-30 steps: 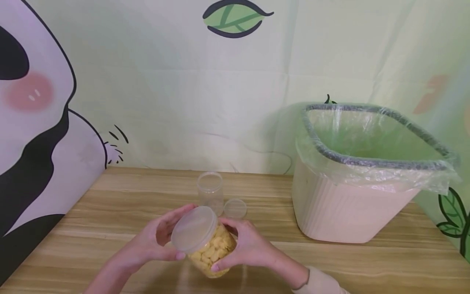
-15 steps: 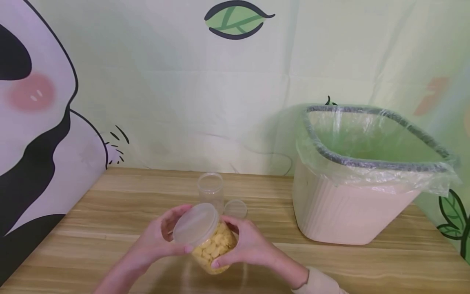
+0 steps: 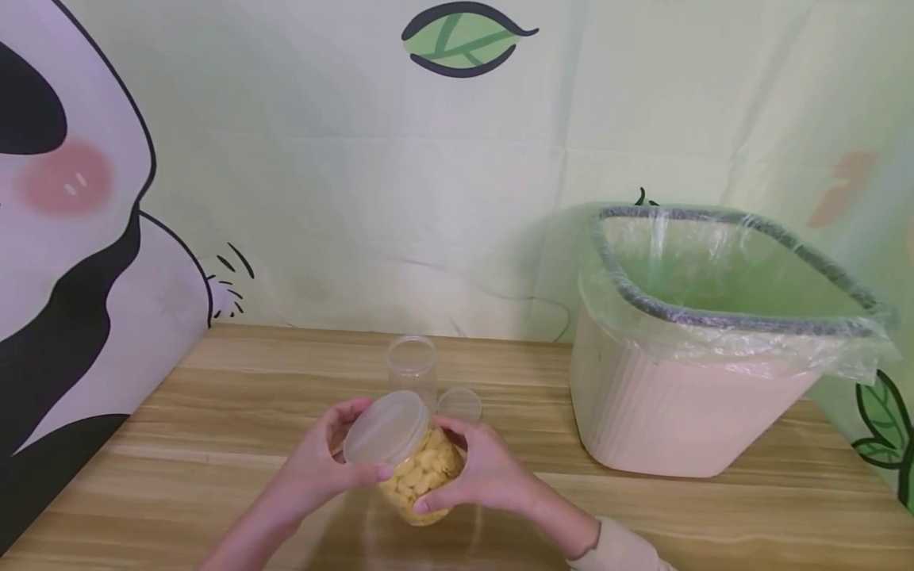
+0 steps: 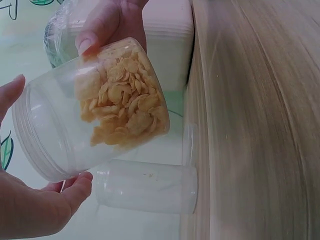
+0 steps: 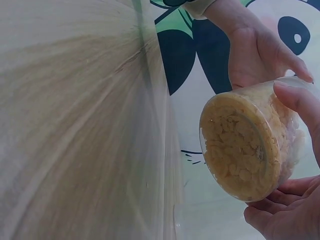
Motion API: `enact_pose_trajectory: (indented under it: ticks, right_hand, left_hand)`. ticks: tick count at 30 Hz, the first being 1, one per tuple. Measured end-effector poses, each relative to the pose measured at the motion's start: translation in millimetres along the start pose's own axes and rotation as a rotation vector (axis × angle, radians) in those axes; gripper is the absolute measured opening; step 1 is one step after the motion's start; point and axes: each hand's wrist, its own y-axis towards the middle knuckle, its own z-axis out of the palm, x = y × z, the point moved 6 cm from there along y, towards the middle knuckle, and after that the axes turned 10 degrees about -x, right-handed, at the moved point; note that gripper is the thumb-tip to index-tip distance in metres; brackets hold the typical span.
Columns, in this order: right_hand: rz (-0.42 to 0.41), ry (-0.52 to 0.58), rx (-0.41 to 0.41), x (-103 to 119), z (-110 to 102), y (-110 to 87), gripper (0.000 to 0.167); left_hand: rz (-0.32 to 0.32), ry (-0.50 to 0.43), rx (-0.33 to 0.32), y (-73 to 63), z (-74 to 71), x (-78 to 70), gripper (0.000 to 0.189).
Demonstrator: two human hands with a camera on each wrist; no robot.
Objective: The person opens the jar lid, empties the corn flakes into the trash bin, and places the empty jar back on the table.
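Fingers of the left hand [image 3: 323, 454] curl round the rim of the lid [image 3: 385, 428], thumb on the near side; fingers and thumb of the right hand [image 3: 493, 476] grip the jar [image 3: 417, 480] by its side wall. The jar is at the lower centre of the head view, raised off the table [image 3: 236, 381] and tilted, lid toward the left. Flakes [image 4: 122, 102] fill it in part, settled toward the base. Handling, as judged: light for its bulk; the clear wall appears to be smooth plastic, liable to slip; the flakes look brittle. Support the body low on the wall with moderate pressure; take the lid at opposite points of its rim. Behind the jar stands a clear container [image 3: 412, 381]; a bin [image 3: 664, 412] occupies the right of the frame.
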Motion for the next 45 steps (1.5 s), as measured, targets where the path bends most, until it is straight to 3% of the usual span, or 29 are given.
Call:
enact_pose_trajectory:
  ticks: [6,11,16,21,27,34,45]
  right_hand:
    - [0.009,0.021,0.002,1.2,-2.1,-1.3,0.079]
    - [0.001,0.031,0.016,3.1,-3.0,-2.5,0.077]
    - [-0.003,0.041,0.035,4.3,-2.4,-3.8,0.077]
    - [0.006,0.050,0.052,6.3,-1.7,-5.6,0.076]
    - [0.019,0.044,0.064,7.9,-1.5,-7.7,0.077]
    - [0.017,0.044,0.065,7.5,-1.3,-8.0,0.078]
    - [0.008,0.073,0.053,4.3,-1.0,-3.5,0.074]
  left_hand:
    - [0.098,-0.022,0.100,-2.9,-0.4,-3.5,0.081]
    - [0.242,-0.174,0.279,-2.5,-2.5,-4.6,0.084]
    - [0.274,-0.345,0.448,-2.7,-2.8,-2.3,0.085]
    - [0.284,-0.413,0.512,-0.8,-3.5,0.2,0.083]
    - [0.263,-0.444,0.538,1.0,-2.8,2.5,0.082]
    - [0.281,-0.456,0.524,1.4,-2.9,1.9,0.080]
    - [0.210,-0.351,0.355,2.0,-5.2,3.9,0.075]
